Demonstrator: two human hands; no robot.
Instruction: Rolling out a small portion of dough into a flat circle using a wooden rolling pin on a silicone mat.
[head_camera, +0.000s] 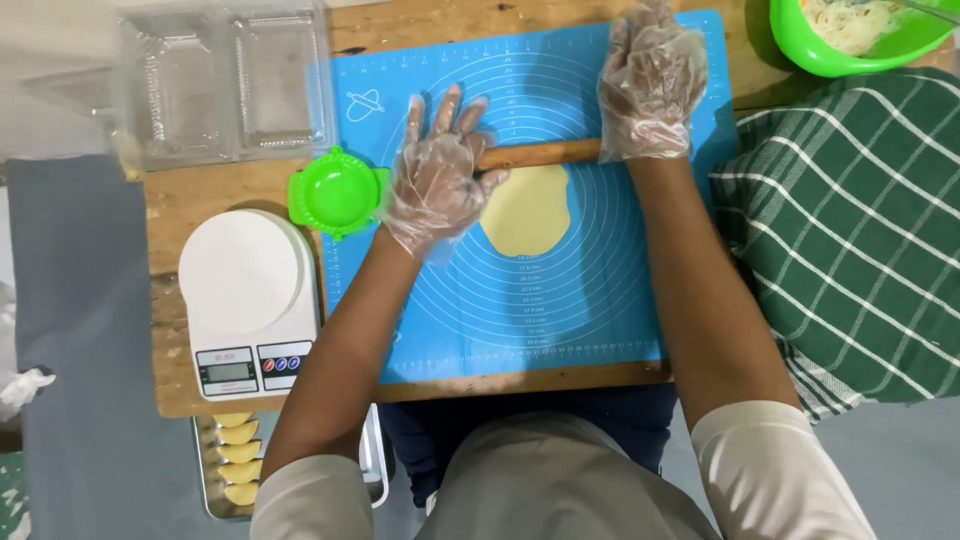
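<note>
Nearest the person, a metal tray sits low beside the counter edge. It carries a column of four folded, crimped pastries, pale yellow and finished in shape. These count as completed pieces.

On the counter's left stands a white kitchen scale, nothing on its platform. Beyond it lies a green hinged press mould, closed or lying flat; which one cannot be told from this angle. It is not in use.

The blue baking mat covers the middle of the counter. On it lies one sheet of dough, pale yellow, flattened to a rough oval and well inside the printed rings. A wooden rolling pin rests across its far edge. The left hand, in a clear plastic glove, lies flat with fingers spread on the pin's left part. The right hand, gloved likewise, presses open-palmed on the pin's right end. Neither hand is closed around anything.

Judgement: this piece is at the rolling stage. The sheet is thin but uneven in outline; cutting, filling and folding remain to be done.

Farther off, a clear plastic box sits open and empty at the far left. A green bowl of pale shredded filling stands at the far right, beyond a green checked cloth.
</note>
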